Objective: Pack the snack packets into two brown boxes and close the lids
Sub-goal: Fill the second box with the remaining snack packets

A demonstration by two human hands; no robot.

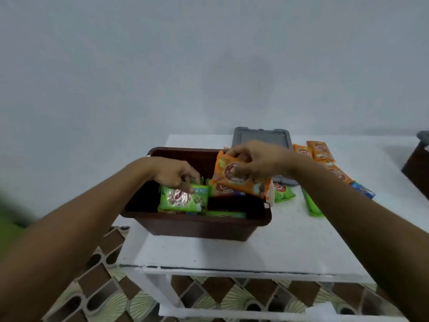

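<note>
An open brown box (199, 225) stands on the white table (267, 249) with green and orange packets inside. My left hand (176, 174) reaches into the box's left half and pinches the top edge of a green packet (183, 199). Over the box's right side, my right hand (257, 162) holds an orange packet (234, 180), tilted. More orange packets (313, 152) and green packets (312, 204) lie loose on the table to the right. A grey lid (262, 135) rests behind the box.
A second dark brown box (417, 168) shows at the far right edge with a grey piece above it. A blue packet (363, 189) lies beside the loose pile. The table backs onto a pale wall. Patterned floor tiles (97, 275) lie below.
</note>
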